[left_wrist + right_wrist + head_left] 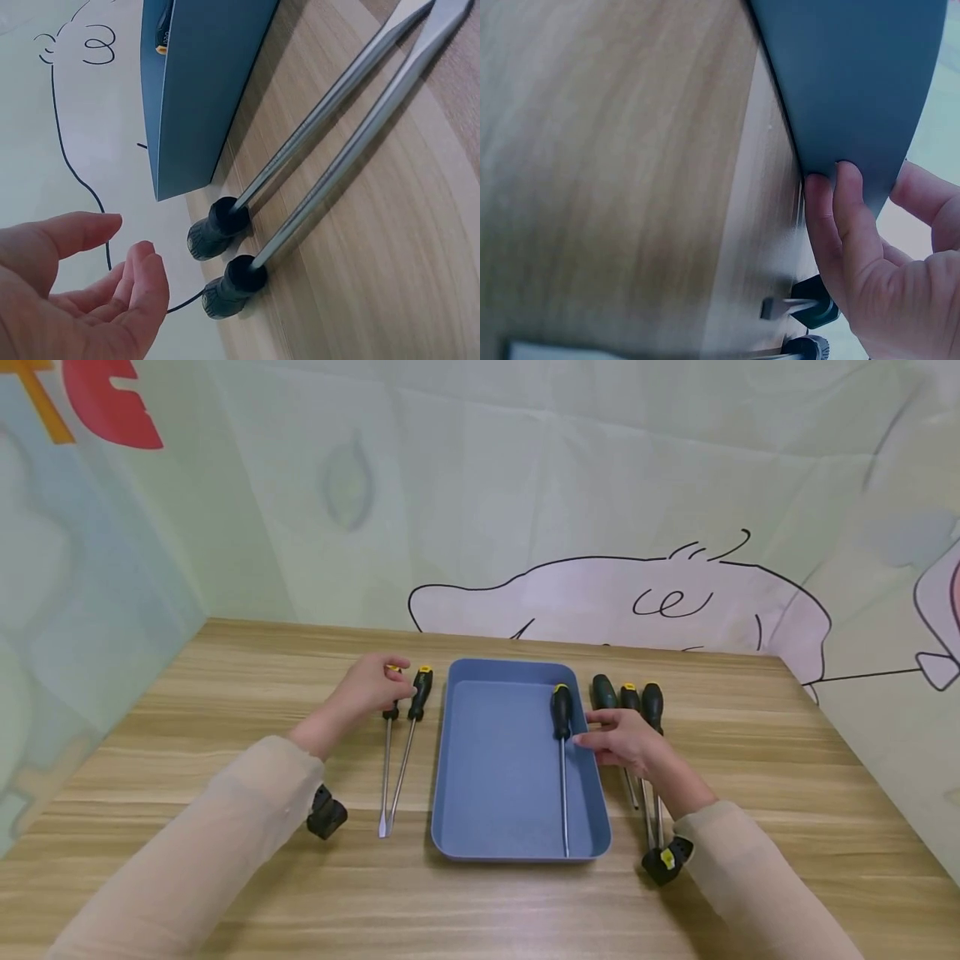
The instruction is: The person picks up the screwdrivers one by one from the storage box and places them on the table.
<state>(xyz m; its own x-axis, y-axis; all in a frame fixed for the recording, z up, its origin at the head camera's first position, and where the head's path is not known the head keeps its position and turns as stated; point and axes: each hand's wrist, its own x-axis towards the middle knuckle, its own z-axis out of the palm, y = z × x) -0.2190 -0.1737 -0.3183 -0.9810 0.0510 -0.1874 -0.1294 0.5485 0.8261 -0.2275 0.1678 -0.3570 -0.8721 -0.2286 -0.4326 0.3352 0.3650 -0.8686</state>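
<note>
A blue tray (495, 760) lies on the table, with one black-handled screwdriver (562, 714) along its right side. My right hand (622, 739) grips the tray's right wall, thumb over the rim and fingers against the outer face, as the right wrist view also shows. Left of the tray lie two flat-blade screwdrivers with black handles, the nearer-to-tray one (422, 689) and the outer one (386, 760), their tips meeting. Above those handles hovers my left hand (371, 685), fingers loosely bent. In the left wrist view it holds nothing, apart from both handles (234, 289).
On the tray's right lie three more screwdrivers: a dark green-handled one (603, 692), a yellow-capped one (630, 696) and another black one (652, 702), partly behind my right hand. A printed cloth backdrop (465, 510) rises behind the wooden table (510, 910).
</note>
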